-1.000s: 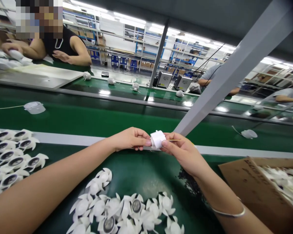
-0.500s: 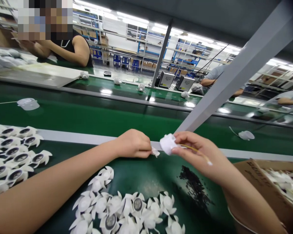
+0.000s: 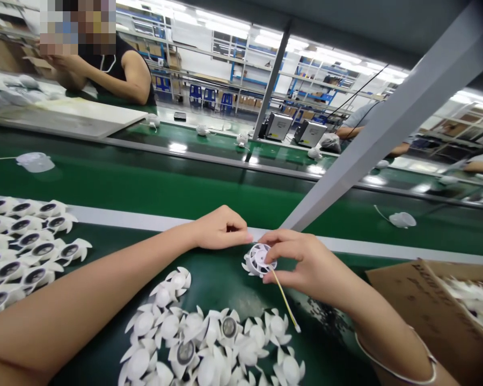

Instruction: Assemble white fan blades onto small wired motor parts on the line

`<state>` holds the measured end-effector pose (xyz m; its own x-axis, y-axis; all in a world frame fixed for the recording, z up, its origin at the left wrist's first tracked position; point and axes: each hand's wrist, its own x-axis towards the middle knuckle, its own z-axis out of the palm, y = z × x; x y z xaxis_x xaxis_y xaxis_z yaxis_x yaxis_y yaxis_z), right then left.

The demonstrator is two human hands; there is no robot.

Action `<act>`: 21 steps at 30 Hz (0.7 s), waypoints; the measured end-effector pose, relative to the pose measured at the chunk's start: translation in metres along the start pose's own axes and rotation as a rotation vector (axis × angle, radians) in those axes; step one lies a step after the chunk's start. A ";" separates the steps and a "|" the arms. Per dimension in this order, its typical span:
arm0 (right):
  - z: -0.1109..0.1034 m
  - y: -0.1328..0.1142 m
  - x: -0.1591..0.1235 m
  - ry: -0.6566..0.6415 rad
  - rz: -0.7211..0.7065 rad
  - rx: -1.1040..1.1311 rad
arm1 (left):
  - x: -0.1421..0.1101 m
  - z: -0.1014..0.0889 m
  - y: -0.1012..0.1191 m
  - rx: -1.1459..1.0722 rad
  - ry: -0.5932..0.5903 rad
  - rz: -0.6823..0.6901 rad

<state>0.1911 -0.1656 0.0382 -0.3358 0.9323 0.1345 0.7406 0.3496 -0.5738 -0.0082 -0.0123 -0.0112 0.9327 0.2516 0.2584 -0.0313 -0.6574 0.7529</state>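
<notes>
My right hand [image 3: 301,262] grips a white round spoked fan frame [image 3: 261,259] by its right side, thumb below and fingers above. A thin yellow-and-white wire [image 3: 285,300] hangs from the frame and ends in a small white plug. White blade tips stick out at the frame's lower left. Close by on the left, my left hand [image 3: 221,228] has its fingers curled together, the fingertips just above the frame; whether something small is in them is hidden. Below both hands lies a heap of white fan blade wheels [image 3: 209,343] on the green surface [image 3: 221,292].
Rows of fan wheels [image 3: 28,241] lie at left. Small black pieces [image 3: 330,316] lie beside my right forearm. An open cardboard box [image 3: 418,305] of white parts stands at right. Beyond runs a green belt [image 3: 145,187]; a slanted grey post [image 3: 366,123] crosses it. A co-worker [image 3: 124,75] sits opposite.
My right hand has brought the fan frame down and left and turned its spoked face up. The white piece that was in my left fingers no longer shows there.
</notes>
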 end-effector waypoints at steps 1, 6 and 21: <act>0.003 0.001 0.001 -0.021 -0.006 -0.006 | 0.001 0.000 0.001 -0.056 0.021 -0.059; 0.021 0.011 0.007 -0.082 0.015 -0.064 | 0.005 0.002 0.009 -0.278 -0.116 -0.331; 0.024 0.008 0.006 -0.013 0.118 -0.303 | 0.003 -0.015 0.066 0.184 -0.651 -0.599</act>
<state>0.1804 -0.1593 0.0151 -0.2435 0.9674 0.0698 0.9138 0.2529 -0.3179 -0.0129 -0.0442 0.0483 0.7945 0.1732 -0.5820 0.5311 -0.6629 0.5277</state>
